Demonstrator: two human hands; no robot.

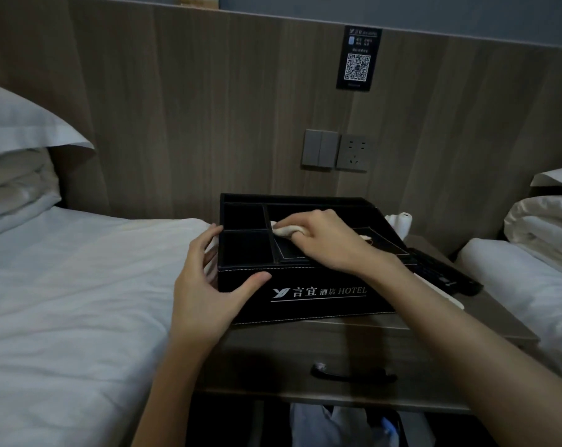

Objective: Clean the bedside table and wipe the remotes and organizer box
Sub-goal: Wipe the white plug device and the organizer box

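Bracing the black stitched leather-look organizer box (321, 295) at its front left corner, your left hand (205, 285) grips it, thumb on the front face and fingers along the left side. Your right hand (328, 240) holds a crumpled white cloth (286, 230) in curled fingers, pressed on the box's inner divider. The box sits on the brown wooden bedside desk (353, 337), beside the white bed (63, 285). A black remote (444, 272) lies on the desk just right of the box.
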